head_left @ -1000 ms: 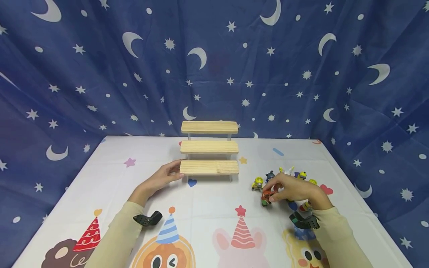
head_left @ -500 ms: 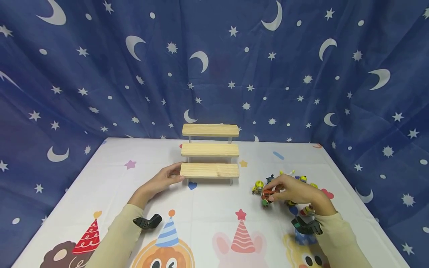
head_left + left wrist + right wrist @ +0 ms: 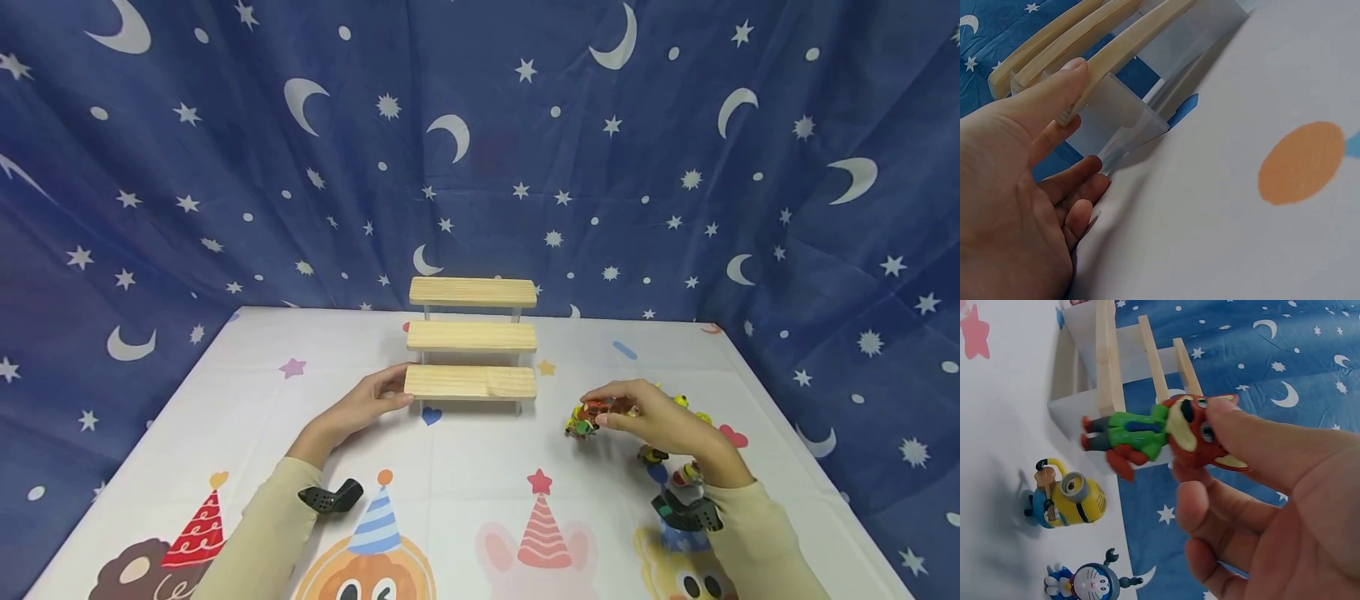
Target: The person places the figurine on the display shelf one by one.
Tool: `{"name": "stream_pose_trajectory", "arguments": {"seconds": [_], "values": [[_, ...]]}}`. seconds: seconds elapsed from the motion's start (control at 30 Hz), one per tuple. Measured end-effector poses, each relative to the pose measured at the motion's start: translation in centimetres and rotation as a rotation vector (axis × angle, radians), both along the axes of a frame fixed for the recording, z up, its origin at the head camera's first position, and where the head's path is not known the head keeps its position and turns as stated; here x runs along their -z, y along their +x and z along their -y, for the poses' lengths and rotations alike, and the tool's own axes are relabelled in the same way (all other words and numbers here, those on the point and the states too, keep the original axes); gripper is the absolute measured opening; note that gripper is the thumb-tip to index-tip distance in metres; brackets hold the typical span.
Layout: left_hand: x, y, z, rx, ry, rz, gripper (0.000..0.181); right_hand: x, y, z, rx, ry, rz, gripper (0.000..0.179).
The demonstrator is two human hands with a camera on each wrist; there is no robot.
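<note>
My right hand (image 3: 660, 418) pinches a fox figurine (image 3: 1141, 430) by its orange head between thumb and fingers. The fox wears a green shirt with a blue tie, and it hangs above the tabletop in the right wrist view. Close by stand a yellow minion figurine (image 3: 1088, 501) with a small guitar and a blue-and-white cat figurine (image 3: 1090, 582). My left hand (image 3: 362, 410) holds the left end of the lowest step of a three-tier wooden display stand (image 3: 471, 379). In the left wrist view, the thumb (image 3: 1066, 78) lies on the plank's end; other fingers curl beside its clear side panel.
More small figurines stand behind and below the right hand, among them a yellow one (image 3: 651, 454) and a red-and-yellow one (image 3: 686, 475). The white printed tablecloth (image 3: 480, 467) covers the table. A blue star-and-moon curtain (image 3: 480, 217) hangs along the back and sides.
The right hand has lifted the fox figurine off the table and moved it slightly left, in front of the minion. The left hand keeps its place on the stand.
</note>
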State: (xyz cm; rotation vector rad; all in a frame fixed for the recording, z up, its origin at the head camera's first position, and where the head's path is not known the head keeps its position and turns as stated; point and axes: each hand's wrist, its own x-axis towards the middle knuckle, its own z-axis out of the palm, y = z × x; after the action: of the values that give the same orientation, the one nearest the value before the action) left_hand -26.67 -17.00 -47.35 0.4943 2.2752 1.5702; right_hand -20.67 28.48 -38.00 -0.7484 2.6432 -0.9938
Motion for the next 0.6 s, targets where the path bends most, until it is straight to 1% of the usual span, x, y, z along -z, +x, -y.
{"name": "stream_pose_trajectory", "arguments": {"seconds": [0.1, 0.2, 0.3, 0.43, 0.6], "values": [[0.1, -0.1, 0.0, -0.002, -0.006, -0.005, 0.070, 0.0, -0.1, 0.2, 0.037, -0.018, -0.046, 0.033], [0.1, -0.2, 0.0, -0.001, -0.004, -0.002, 0.070, -0.2, -0.2, 0.3, 0.062, -0.063, -0.063, 0.032], [0.0, -0.2, 0.0, -0.001, 0.001, -0.003, 0.069, -0.7, -0.3, 0.7, 0.073, -0.109, -0.074, 0.030], [-0.2, 0.0, 0.0, -0.008, 0.002, -0.003, 0.070, -1.9, -0.7, 1.5, 0.081, -0.113, -0.119, 0.030], [-0.3, 0.2, 0.0, -0.017, -0.006, 0.011, 0.072, -3.1, -1.2, 2.6, 0.087, -0.092, -0.160, 0.030]]}}
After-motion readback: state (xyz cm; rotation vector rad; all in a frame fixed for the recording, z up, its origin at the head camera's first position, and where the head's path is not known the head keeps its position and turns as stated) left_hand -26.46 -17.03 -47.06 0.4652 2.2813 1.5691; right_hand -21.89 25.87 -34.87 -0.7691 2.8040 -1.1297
